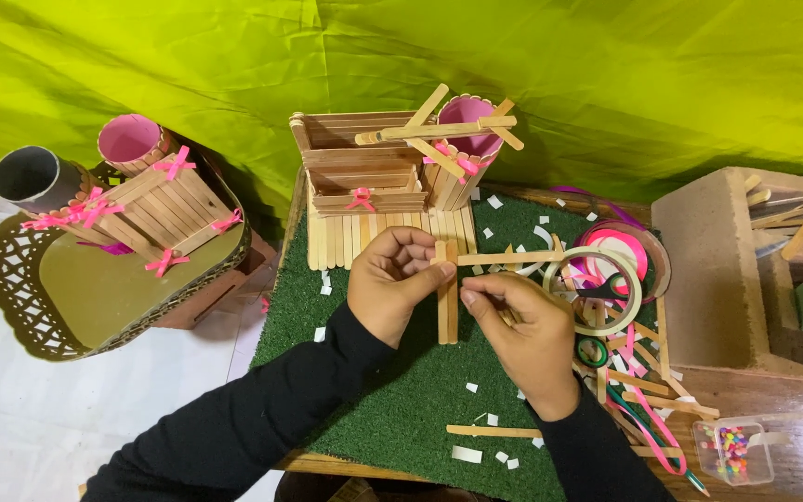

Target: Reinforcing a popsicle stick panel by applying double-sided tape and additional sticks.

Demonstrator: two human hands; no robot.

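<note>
My left hand (390, 281) pinches two upright wooden craft sticks (446, 311) held side by side over a green turf mat (401, 390). A third stick (504, 257) lies crosswise from their top toward the right. My right hand (516, 327) closes its fingertips on the right edge of the upright sticks, just below the crosswise one. Both arms wear black sleeves. Behind the hands stands a finished stick organiser (364, 181) with pink bows and a pink-lined cup (468, 139).
A tape roll (597, 279), pink ribbon spool (626, 244), scissors and loose sticks (648, 372) lie at right. A cardboard box (713, 270) and a small bead box (734, 453) sit further right. A gold tray (95, 293) holds another stick organiser at left. White paper scraps dot the mat.
</note>
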